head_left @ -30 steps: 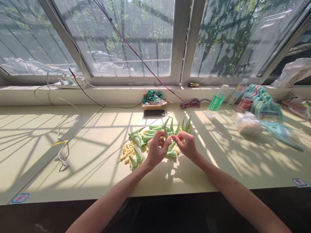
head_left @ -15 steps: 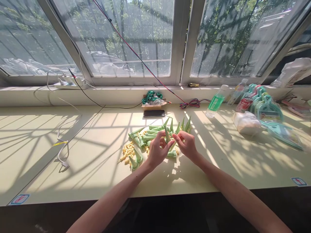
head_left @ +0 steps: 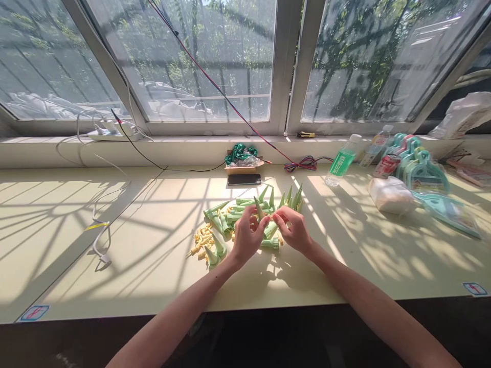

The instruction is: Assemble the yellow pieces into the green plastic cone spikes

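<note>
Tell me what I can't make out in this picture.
All in the head view:
Green cone: its lower end is hidden by the left hand.
Right hand: whatever may be between its fingertips is too small to tell.
Pile of green pieces: partly hidden behind both hands.
Bottle label: print too small to read.
White plastic bag: cut off by the right edge.

From the wearer's head, the sole view faces forward and down across the table (head_left: 146, 266) toward the windows (head_left: 207, 61).
</note>
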A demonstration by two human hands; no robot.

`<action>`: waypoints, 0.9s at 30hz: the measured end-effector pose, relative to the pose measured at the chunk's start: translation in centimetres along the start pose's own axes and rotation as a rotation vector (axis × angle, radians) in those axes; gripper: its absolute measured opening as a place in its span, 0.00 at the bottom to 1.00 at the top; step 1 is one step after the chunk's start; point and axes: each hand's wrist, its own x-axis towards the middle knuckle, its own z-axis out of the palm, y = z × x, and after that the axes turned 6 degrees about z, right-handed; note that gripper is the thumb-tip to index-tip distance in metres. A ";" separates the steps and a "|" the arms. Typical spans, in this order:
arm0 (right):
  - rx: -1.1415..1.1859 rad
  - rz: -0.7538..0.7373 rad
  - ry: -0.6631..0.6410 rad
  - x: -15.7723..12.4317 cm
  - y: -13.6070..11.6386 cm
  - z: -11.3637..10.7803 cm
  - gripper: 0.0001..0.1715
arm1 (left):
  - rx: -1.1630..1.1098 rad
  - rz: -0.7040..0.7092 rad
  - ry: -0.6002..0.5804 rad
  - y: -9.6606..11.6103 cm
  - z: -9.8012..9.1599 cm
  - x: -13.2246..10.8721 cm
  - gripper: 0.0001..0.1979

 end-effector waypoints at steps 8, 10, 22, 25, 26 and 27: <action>0.006 0.006 -0.071 -0.2 -0.1 0.1 0.08 | -0.025 -0.026 0.025 0.1 -0.3 0.2 0.12; -0.002 0.007 -0.069 -0.2 0.0 0.1 0.09 | -0.022 -0.033 0.024 0.1 -0.3 0.2 0.12; -0.023 0.011 -0.065 -0.3 0.0 0.3 0.13 | -0.019 -0.058 0.009 0.3 -0.3 0.1 0.09; -0.025 0.009 -0.064 -0.3 0.1 0.3 0.14 | -0.012 -0.068 0.008 0.5 -0.3 0.1 0.09; -0.028 0.009 -0.064 -0.3 0.1 0.3 0.14 | -0.006 -0.071 0.009 0.5 -0.3 0.1 0.09; -0.033 0.010 -0.064 -0.3 0.1 0.3 0.14 | 0.002 -0.074 0.011 0.5 -0.3 0.1 0.09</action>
